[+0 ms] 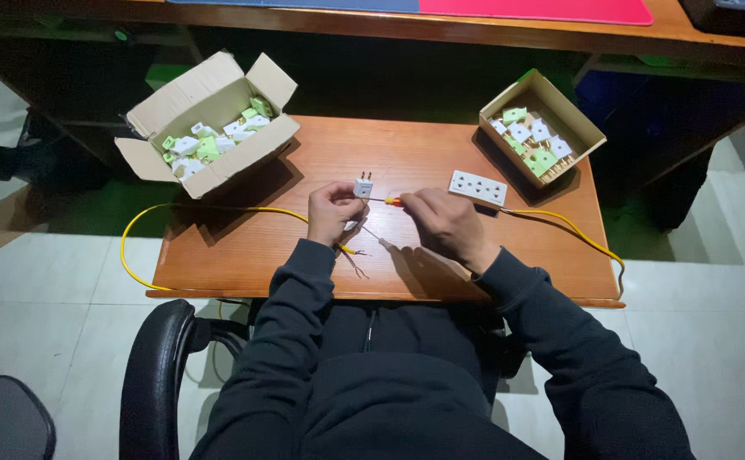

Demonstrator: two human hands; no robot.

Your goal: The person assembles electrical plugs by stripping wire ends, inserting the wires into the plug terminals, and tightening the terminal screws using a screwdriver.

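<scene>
Holding a white plug (363, 187) pinched in my left hand (331, 213) over the tabletop (304, 247), my right hand (445, 226) grips a screwdriver (392, 201), tip at the plug.

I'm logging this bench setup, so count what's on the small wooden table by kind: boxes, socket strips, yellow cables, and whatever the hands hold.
Cardboard boxes of plug parts: 2, the big box and the small box
White socket strip: 1
Yellow cable: 1
White plug in the left hand: 1
Screwdriver in the right hand: 1
Total: 6
</scene>
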